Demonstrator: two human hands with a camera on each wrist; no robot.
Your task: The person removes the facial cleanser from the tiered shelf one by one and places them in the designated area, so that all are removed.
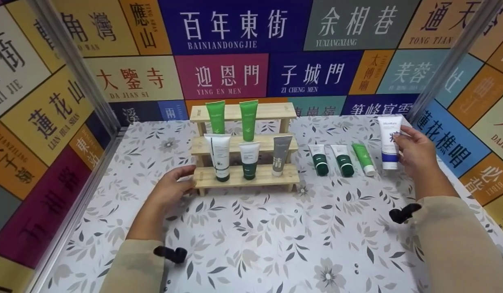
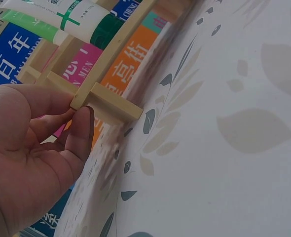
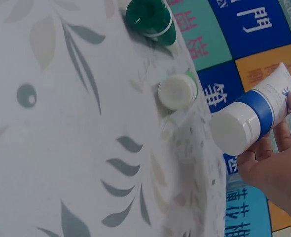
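My right hand grips a white squeeze tube with a blue band and white cap. It holds the tube upright, cap down; in the right wrist view the cap hangs off the table surface. A three-tier wooden display stand stands at the middle, and my left hand pinches the left end of its lowest tier. The left wrist view shows thumb and fingers at that wooden corner. Two green tubes stand on the middle tier; white-and-green tubes and a grey tube on the lowest.
Right of the stand lie two white tubes with dark green caps and a green tube with a white cap. A floral cloth covers the table. Panels with printed characters enclose the back and sides.
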